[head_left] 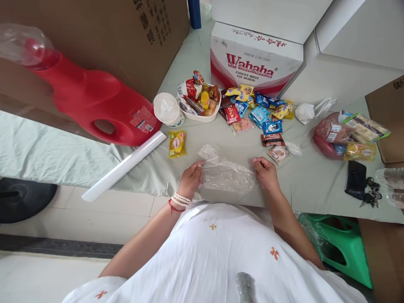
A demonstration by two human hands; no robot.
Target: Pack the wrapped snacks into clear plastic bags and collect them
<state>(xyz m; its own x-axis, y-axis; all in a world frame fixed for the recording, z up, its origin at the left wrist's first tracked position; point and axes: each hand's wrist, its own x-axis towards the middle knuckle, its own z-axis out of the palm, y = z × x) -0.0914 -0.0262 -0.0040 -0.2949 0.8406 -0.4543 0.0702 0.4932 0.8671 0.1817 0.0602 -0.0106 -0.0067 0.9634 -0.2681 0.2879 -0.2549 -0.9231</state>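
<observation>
A clear plastic bag (pixel 225 174) lies crumpled at the near edge of the cloth-covered table (pixel 142 168). My left hand (pixel 190 179) pinches its left side, fingers closed on the film. My right hand (pixel 267 172) grips its right side the same way, and the bag is stretched between them. A yellow snack packet (pixel 176 143) lies just beyond my left hand. A small round-printed packet (pixel 277 153) lies just beyond my right hand. Further back sits a pile of wrapped snacks (pixel 257 111) and a white dish of snacks (pixel 202 103).
A red detergent jug (pixel 91 101) lies on its side at left, beside a white cup (pixel 167 109) and a white roll (pixel 124 166). A Wahaha carton (pixel 252 59) stands behind. Bagged goods (pixel 344 134), a black wallet (pixel 355 179) and keys (pixel 370 193) are right. A green stool (pixel 344 248) stands below.
</observation>
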